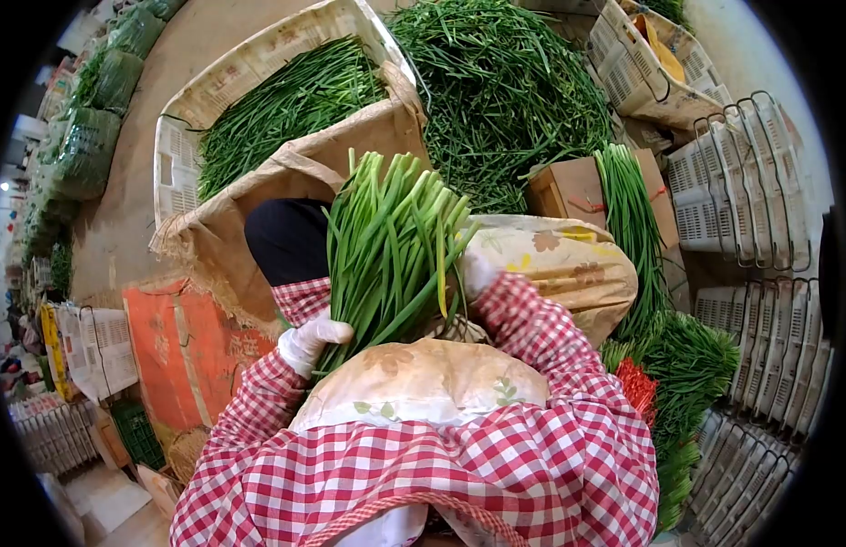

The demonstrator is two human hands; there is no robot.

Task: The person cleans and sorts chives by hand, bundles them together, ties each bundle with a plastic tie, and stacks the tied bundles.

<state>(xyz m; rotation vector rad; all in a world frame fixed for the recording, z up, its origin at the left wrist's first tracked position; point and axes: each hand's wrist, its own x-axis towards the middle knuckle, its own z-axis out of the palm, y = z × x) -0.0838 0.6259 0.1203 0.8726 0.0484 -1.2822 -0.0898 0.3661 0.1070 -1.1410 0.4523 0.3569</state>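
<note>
The bunch (391,242) of long green leaves is between the two hands, its pale stem ends pointing away from the person. The left hand (318,342) grasps its left edge, thumb on top; the right hand (478,273) is against its right side, but the fingers are hidden, so I cannot tell if they grip. I judge it light, soft and easily bruised, perhaps slippery; the firmer stems should give the safest hold. Beyond the bunch, to its left, is the crate (176,173); sacking (249,187) and a dark knee (281,242) stand in the way there. Directly beyond is the pile (505,100), and to the right, the box (569,191).
</note>
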